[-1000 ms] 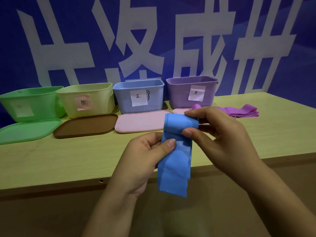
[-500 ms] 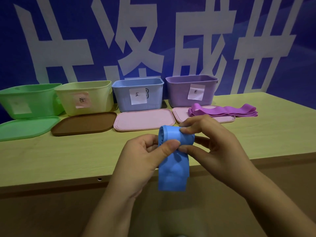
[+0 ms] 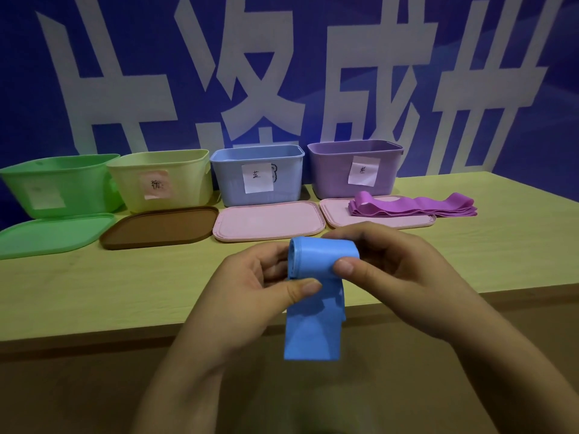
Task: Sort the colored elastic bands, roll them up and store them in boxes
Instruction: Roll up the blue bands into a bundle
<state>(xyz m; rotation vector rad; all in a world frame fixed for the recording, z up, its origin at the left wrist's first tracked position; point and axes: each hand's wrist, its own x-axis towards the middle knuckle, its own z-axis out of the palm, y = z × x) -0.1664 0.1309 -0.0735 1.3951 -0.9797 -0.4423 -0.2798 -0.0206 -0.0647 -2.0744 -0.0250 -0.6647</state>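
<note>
My grip is on the blue band [image 3: 316,296] with both hands: the left hand [image 3: 250,289] pinches it from the left, thumb laid across the front just under the rolled part, and the right hand [image 3: 398,277] holds the roll from the right, thumb on its front face and fingers curled behind. The top of the band is wound into a short roll; the loose tail hangs straight down past the front edge of the bench [image 3: 94,286]. I hold it in the air, near that edge — not touching the wood as far as I can see.

At the back of the bench I see 4 open boxes in a row: a green box [image 3: 59,183], a yellow box [image 3: 163,180], a blue box [image 3: 257,178] and a purple box [image 3: 354,169]. Each carries a paper label; the writing on the green one is too faint to read. In front of each lies a lid: a green lid [image 3: 53,234], a brown lid [image 3: 159,228], a pink lid [image 3: 269,220] and a second pink lid [image 3: 338,214]. A stack of purple bands [image 3: 413,206] lies flat, partly on that second pink lid and partly on the bench to its right. Behind it all stands a blue wall [image 3: 470,42] with large pale characters.
</note>
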